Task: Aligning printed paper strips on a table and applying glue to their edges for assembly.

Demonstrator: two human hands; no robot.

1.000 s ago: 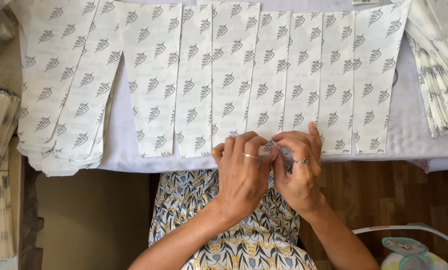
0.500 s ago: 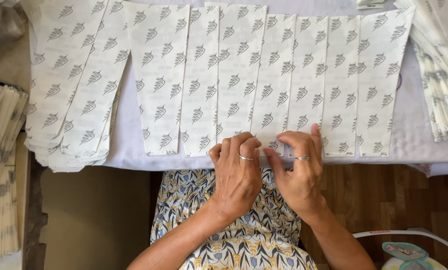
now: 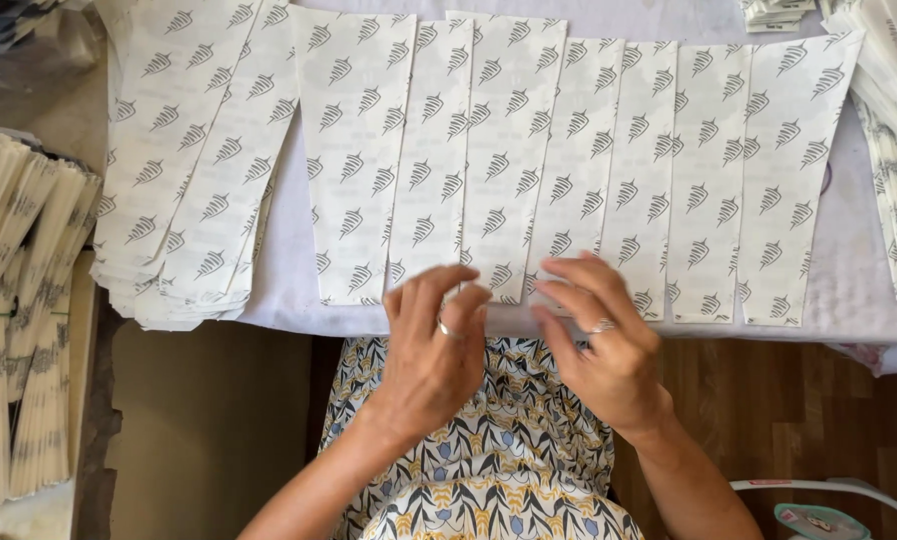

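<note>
— Head view: what are the two hands on?

— Both sit at the near edge of the row of printed paper sheets [image 3: 489, 150] fanned across the white tabletop [image 3: 869, 300]. The left hand [image 3: 434, 350] has its fingers curled, tips close together at the bottom edge of a middle sheet; whether it truly pinches the paper, I cannot tell. The right hand [image 3: 599, 340] is loosely spread, fingertips on the next sheet's lower edge.

— How would those sheets handle?

— Thin, light, floppy, I judge; easily creased. Best taken by a bottom corner. A loose stack of sheets [image 3: 184, 200] lies beyond and left of the left hand.
</note>
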